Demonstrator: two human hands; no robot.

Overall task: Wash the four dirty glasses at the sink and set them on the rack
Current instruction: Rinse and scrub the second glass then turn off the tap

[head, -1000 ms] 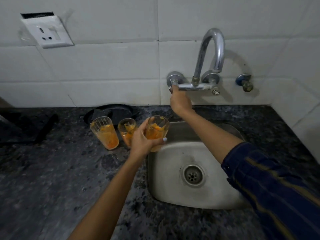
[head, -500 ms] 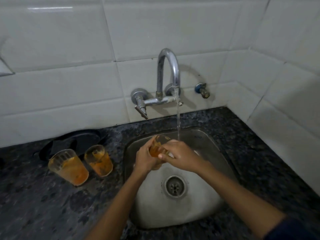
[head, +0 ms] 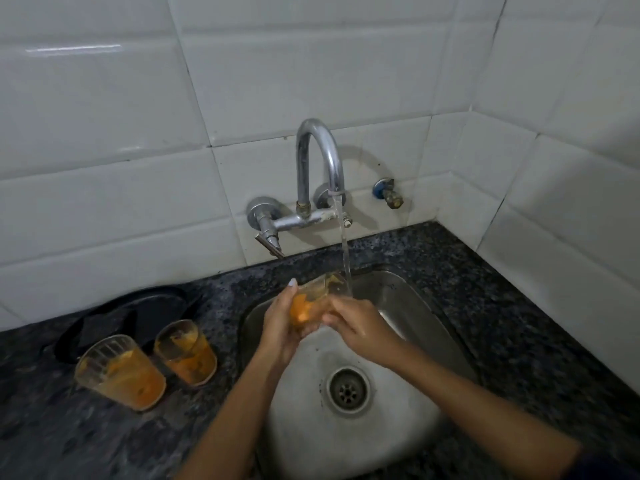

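Over the steel sink (head: 408, 306) I hold a glass (head: 313, 299) smeared with orange residue, tilted with its mouth toward the running water. My left hand (head: 280, 323) wraps its left side and base. My right hand (head: 360, 323) grips its right side. Water falls from the chrome tap (head: 320, 168) onto the glass rim. Two more orange-stained glasses, a larger one (head: 121, 372) and a smaller one (head: 187, 351), stand upright on the dark granite counter (head: 69, 438) left of the sink.
A black pan (head: 131, 317) lies behind the two glasses by the tiled wall. A small blue-handled valve (head: 389, 195) sticks out of the wall right of the tap. The sink drain (head: 348, 389) is uncovered. White tiles meet in a corner at the right.
My right hand left the tap handle and joined the left hand on the glass. Water now runs. The glass moved from the sink's left edge to under the stream.
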